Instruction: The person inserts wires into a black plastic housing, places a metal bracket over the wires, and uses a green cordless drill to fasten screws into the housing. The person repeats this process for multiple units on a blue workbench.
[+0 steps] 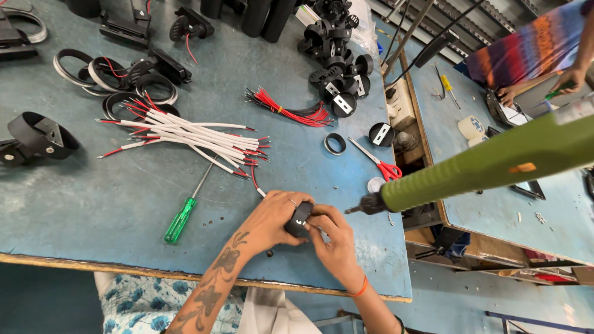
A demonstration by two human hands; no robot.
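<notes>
Here the left hand and right hand both grip one small black housing just above the blue table, while piled black parts, white leads and a green screwdriver lie untouched, so most work seems left.

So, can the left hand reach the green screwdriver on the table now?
Probably yes: the green screwdriver lies just beside the left hand, bare table between. But both hands hold the small black part.

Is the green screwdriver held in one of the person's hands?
No, the green screwdriver lies on the table, left of both hands.
</notes>
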